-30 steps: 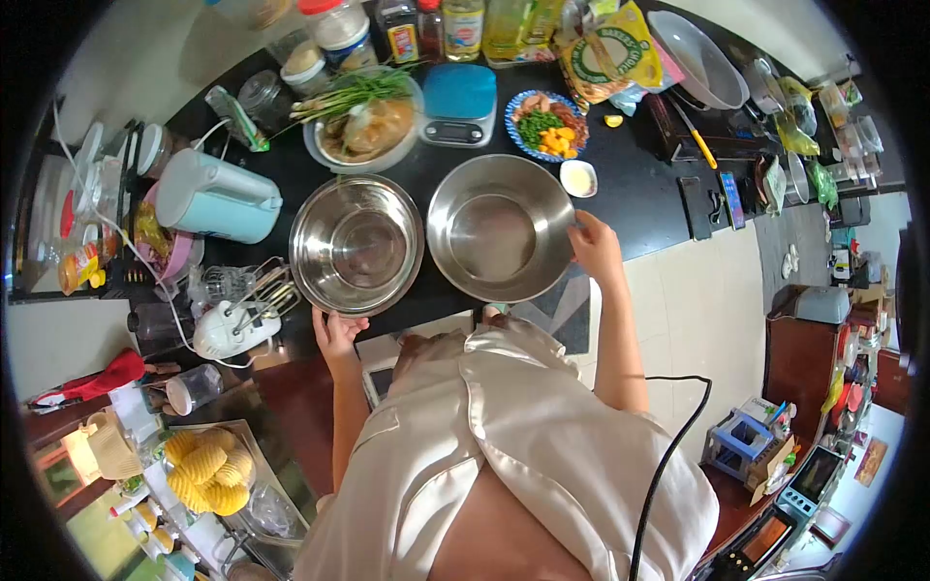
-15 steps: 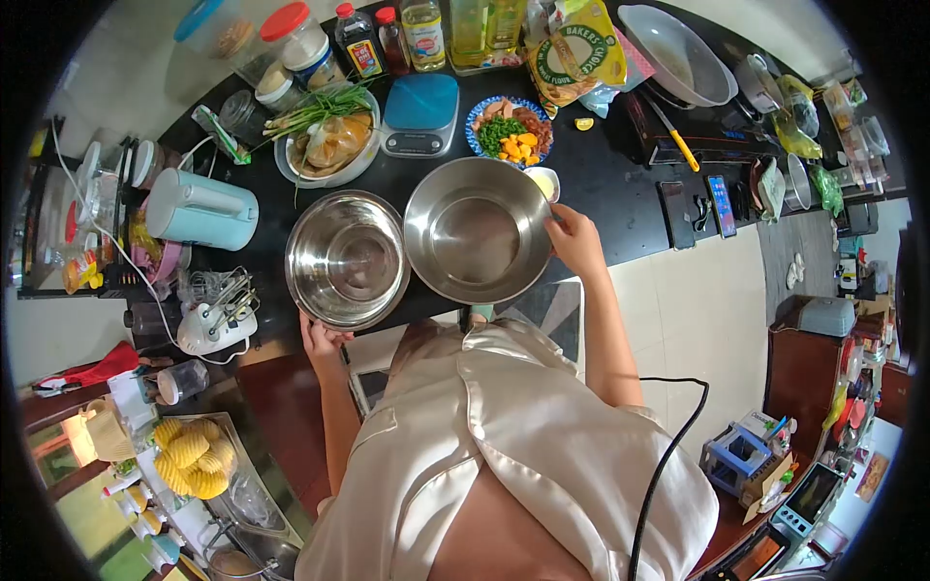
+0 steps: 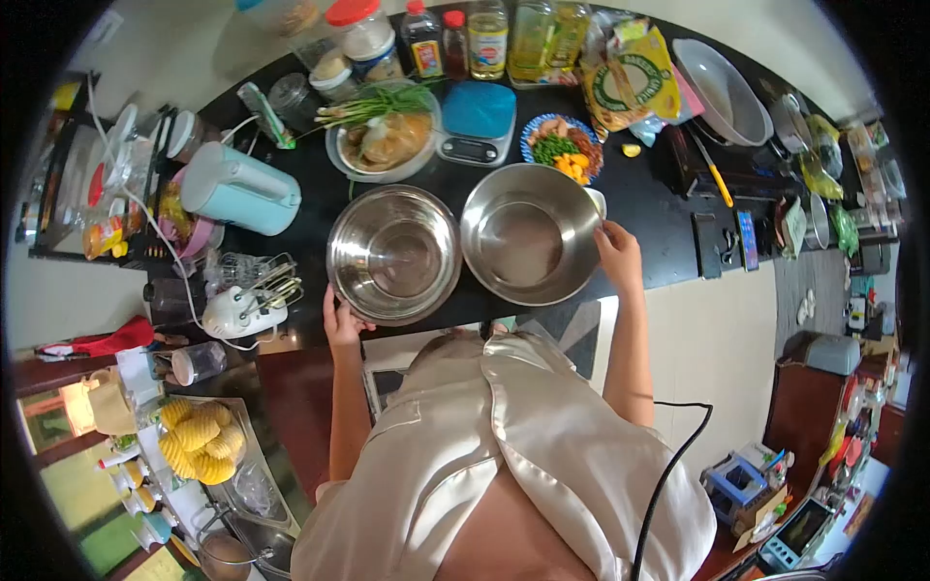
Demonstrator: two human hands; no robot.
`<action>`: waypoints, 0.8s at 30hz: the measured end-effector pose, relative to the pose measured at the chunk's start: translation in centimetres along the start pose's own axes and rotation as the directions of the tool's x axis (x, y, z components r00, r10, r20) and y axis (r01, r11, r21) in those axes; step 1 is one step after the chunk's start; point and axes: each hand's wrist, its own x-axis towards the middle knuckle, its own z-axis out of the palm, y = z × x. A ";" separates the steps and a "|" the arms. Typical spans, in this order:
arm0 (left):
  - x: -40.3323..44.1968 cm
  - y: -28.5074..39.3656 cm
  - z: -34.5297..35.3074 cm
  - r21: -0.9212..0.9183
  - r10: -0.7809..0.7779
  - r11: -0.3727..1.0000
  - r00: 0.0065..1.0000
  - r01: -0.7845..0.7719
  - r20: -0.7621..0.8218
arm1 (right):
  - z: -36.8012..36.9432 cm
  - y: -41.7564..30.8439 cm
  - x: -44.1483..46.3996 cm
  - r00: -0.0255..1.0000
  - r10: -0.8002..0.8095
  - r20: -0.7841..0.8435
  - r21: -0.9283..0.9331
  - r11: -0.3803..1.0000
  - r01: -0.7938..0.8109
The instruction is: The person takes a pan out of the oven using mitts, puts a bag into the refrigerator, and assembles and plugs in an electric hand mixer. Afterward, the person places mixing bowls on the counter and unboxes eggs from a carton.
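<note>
Two empty metal vessels stand side by side on the black counter. My left hand [image 3: 344, 321] grips the lower left rim of the shiny steel bowl [image 3: 394, 254]. On the right, my right hand [image 3: 618, 254] holds the right edge of the deeper steel pot [image 3: 528, 237]. Behind them are a bowl of spring onions [image 3: 383, 131], a blue kitchen scale [image 3: 479, 116] and a patterned plate [image 3: 562, 148] of chopped greens, meat and yellow pieces. A small white dish is partly hidden behind the pot's right rim.
A light blue kettle [image 3: 242, 189] and a white hand mixer [image 3: 242, 310] are at the left. Bottles, jars and a flour bag [image 3: 632, 82] line the back. A yellow-handled knife [image 3: 717, 174] and phones [image 3: 747, 240] lie at the right.
The camera view has shifted, so the counter appears farther right than half a second ago. The pot covers more of the small white dish than before. Both hands keep their hold on the rims.
</note>
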 end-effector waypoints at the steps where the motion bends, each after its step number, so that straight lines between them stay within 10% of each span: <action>1: 0.4 -0.2 -0.3 0.013 -0.016 1.000 1.000 0.016 -0.010 | 0.1 0.0 0.1 1.000 -0.011 0.009 0.003 1.000 0.011; 11: 0.9 1.8 0.0 -0.117 -0.034 0.993 0.999 0.033 -0.004 | 1.0 -1.4 -0.8 0.993 0.106 0.056 0.159 0.981 -0.114; 13: 0.1 -0.8 -0.9 0.152 0.067 0.987 0.986 -0.044 -0.154 | 1.0 -2.6 -2.0 0.983 0.165 0.076 0.196 0.964 -0.177; 15: -1.5 -2.6 -2.0 0.161 -0.266 0.947 0.960 0.278 -0.092 | 0.8 -2.5 -2.5 0.967 0.234 0.101 0.123 0.962 -0.245; 17: -1.7 -9.1 -3.8 0.575 0.241 0.683 0.881 -0.451 0.406 | 0.8 -2.5 -3.5 0.984 0.163 0.069 0.269 0.947 -0.176; 20: -0.7 -16.5 -3.3 0.695 -0.518 0.715 0.727 0.078 0.451 | -1.1 -1.8 -4.3 0.982 0.188 0.004 0.272 0.945 -0.182; 24: -5.0 -6.6 8.3 0.665 -0.521 0.734 0.511 -0.140 0.683 | -5.4 0.6 -5.6 0.973 0.160 -0.167 0.222 0.968 -0.121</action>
